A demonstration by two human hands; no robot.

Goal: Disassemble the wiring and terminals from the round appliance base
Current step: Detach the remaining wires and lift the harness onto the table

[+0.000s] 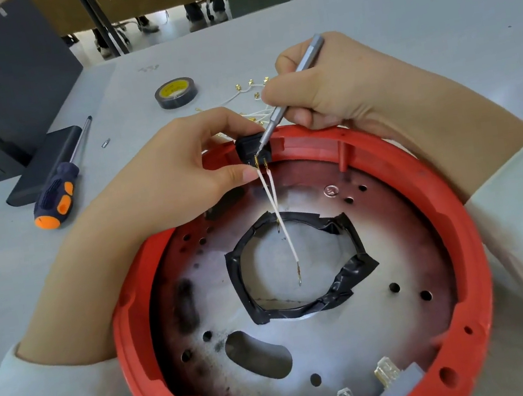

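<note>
The left hand (pixel 162 178) pinches the black switch (pixel 251 148) on the red base (pixel 456 236). The right hand (pixel 331 85) grips a thin screwdriver (pixel 291 88), its tip maybe touching a terminal. Gray table (pixel 394 8).

Open centre inside red base rim (pixel 462 235); white wires (pixel 283 225) across; hands crowding far edge

A workshop bench: grey table (pixel 394 8), screwdriver (pixel 59 190), tape roll (pixel 176 92), loose wires (pixel 248 98).

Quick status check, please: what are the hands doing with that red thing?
Left hand pinches black switch on red base. Right hand works slim screwdriver at its terminals. Two white wires still attached. Nothing blocking.
</note>
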